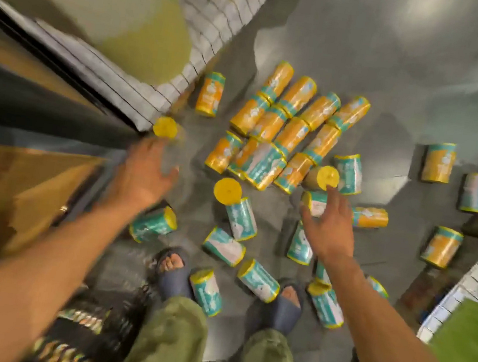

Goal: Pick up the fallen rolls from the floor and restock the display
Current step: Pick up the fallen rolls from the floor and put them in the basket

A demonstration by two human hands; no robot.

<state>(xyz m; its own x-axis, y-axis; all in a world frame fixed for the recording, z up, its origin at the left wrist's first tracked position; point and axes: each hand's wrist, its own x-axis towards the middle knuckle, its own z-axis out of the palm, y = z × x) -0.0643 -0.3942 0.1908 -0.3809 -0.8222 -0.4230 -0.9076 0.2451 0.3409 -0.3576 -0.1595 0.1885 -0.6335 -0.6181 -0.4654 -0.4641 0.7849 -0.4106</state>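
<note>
Littering floor [414, 82]: orange-teal rolls [292, 134], labels unreadable

We stand on a glossy grey floor [399, 80], with pale light glaring off it at the far right [433, 11]. At the far left we see a white tiled kerb [211, 20] edging a green surface [146, 42]; another such kerb [462, 286] lies near right. A blurred brown and black unit [25, 120] fills the left, with a dark patterned mat [80, 339] near us.
</note>
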